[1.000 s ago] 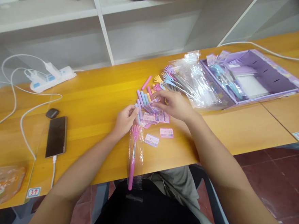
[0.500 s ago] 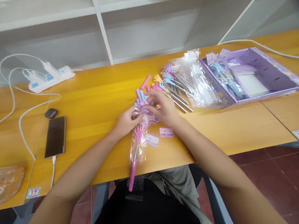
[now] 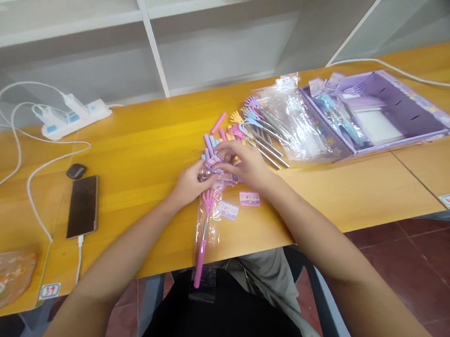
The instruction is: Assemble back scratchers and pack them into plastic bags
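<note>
A pink back scratcher (image 3: 201, 257) lies in a clear plastic bag (image 3: 215, 218), its handle reaching past the table edge towards my body. My left hand (image 3: 190, 185) pinches the top end of that bag. Closed around a small purple printed card (image 3: 212, 161), my right hand (image 3: 243, 162) meets the left at the bag's mouth. Two more printed cards, one (image 3: 228, 210) beside the bag and one (image 3: 249, 198) to its right, lie flat. Behind my hands are several coloured handles (image 3: 207, 141) and metal-rod scratchers with hand-shaped heads (image 3: 251, 116).
A pile of clear bags (image 3: 297, 125) leans against a purple box (image 3: 417, 103) holding bagged blue items. On the left are a power strip (image 3: 77, 120), a phone (image 3: 82, 206), a black earphone case (image 3: 76, 171) and an orange-printed package (image 3: 9, 278).
The printed card between my fingers has tilted slightly, and my right fingers have shifted a little. The bagged scratcher stays where it was.
</note>
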Motion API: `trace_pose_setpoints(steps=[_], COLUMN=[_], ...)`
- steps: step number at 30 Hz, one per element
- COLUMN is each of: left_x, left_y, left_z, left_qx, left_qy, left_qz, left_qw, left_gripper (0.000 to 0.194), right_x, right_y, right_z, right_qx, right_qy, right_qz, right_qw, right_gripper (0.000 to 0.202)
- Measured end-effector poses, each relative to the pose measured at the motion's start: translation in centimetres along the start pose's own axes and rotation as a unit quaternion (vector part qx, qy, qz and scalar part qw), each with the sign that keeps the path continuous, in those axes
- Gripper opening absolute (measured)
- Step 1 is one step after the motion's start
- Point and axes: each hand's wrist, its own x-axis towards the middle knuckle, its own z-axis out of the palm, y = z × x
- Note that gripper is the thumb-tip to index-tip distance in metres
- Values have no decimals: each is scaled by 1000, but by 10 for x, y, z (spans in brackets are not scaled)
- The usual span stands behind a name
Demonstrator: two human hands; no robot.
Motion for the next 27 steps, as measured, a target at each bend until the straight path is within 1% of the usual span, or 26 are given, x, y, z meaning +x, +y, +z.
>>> trace_pose_setpoints(steps=[2,5,7,9,14,18,23,25,27], left_x=[0,0,0,0,1,1,1,1,1], left_y=[0,-1,-2,-3,-3,-3,-2,-1,-1], left_z=[0,0,0,0,1,1,2,3,3], left_qx=[-6,-26,-33,-37,-38,-37,-50,-56,-61], left_qy=[2,-2,-6,-3,7,8,7,6,10], left_qz=[3,2,-3,-9,-8,-5,-16,-18,-15], left_qw=[1000,1000,999,999,999,999,999,998,998], left_gripper=[31,32,31,31,32,32,33,33,35], right_x=[1,3,3,2,1,0,-2,-2,-1], right_y=[1,0,-1,0,-1,-4,-9,-10,-11], right_z=[-1,-2,-2,-2,-2,-4,-7,-8,-9], right_qx=[5,16,29,34,9,-7,3,3,0], right_qy=[2,10,8,-4,-30,-34,-50,-51,-35], right_qz=[-3,13,13,9,9,3,-20,-13,-1], right_qw=[1000,1000,999,999,999,999,999,999,999], right_gripper=[46,61,65,63,48,45,43,40,38])
